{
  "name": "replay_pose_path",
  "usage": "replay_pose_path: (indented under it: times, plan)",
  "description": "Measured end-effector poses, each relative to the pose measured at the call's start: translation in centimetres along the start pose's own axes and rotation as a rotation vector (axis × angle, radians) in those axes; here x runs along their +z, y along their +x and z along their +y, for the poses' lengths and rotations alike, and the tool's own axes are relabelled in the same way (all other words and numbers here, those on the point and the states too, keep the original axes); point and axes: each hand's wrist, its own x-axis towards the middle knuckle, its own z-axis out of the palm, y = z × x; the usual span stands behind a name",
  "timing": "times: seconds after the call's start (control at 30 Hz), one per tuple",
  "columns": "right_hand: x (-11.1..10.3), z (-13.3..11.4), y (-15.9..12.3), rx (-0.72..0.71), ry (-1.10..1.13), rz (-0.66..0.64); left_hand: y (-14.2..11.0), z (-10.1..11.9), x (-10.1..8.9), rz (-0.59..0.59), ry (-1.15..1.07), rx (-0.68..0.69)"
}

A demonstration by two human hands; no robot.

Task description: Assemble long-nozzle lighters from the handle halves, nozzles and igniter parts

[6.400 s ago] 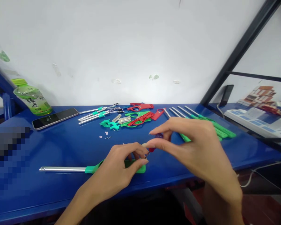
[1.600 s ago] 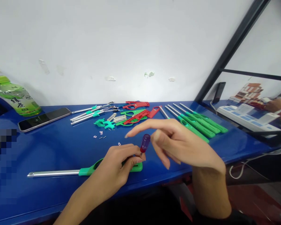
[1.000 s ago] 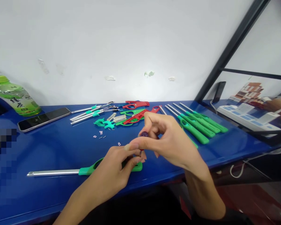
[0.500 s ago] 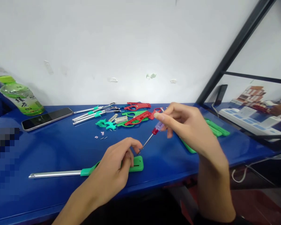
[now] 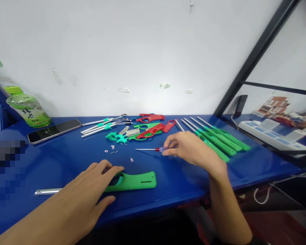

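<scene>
A green gas lighter (image 5: 140,181) with a long metal tube lies on the table in front of me. My left hand (image 5: 91,190) rests over its middle, fingers apart, with the thumb on the near side; it hides where the tube joins the body. My right hand (image 5: 185,149) pinches a small screwdriver (image 5: 161,149) by its purple handle, shaft pointing left, low over the table. Small pale plates (image 5: 132,159) and thin pins (image 5: 114,152) lie beyond the left hand. Several whole green lighters (image 5: 214,137) lie in a row to the right of my right hand.
Red and green shell halves (image 5: 150,131), teal triggers (image 5: 121,138) and metal tubes with wires (image 5: 99,128) lie at the back of the blue table (image 5: 73,156). A phone (image 5: 54,131) and tea bottle (image 5: 29,108) stand left; a power strip (image 5: 275,136) is beyond the right frame.
The screwdriver has left the green lighter's handle end and been lowered flat to the table beyond it by my right hand. My left hand has slid left along the lighter and its fingers have spread.
</scene>
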Motion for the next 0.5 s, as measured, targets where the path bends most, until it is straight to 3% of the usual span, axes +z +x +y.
replay_pose_path:
  times: [0.1, 0.2, 0.33, 0.43, 0.5]
  plan:
    - [0.5, 0.4, 0.2, -0.004, -0.053, -0.012, 0.7, 0.1, -0.5, -0.176, 0.054, 0.003]
    - [0.7, 0.4, 0.2, -0.002, -0.083, -0.001, 1.2, 0.5, -0.6, -0.196, 0.086, -0.05]
    - [0.4, -0.6, -0.1, -0.061, -0.049, 0.062, 1.5, 0.5, -0.3, -0.072, 0.046, 0.018]
    - [0.0, -1.9, -0.7, -0.196, 0.183, 0.064, 2.1, 0.5, -0.8, 0.091, 0.056, 0.098]
    - [0.0, -2.8, -1.2, -0.265, 0.371, -0.024, 2.5, 1.0, -1.6, 0.209, 0.087, 0.144]
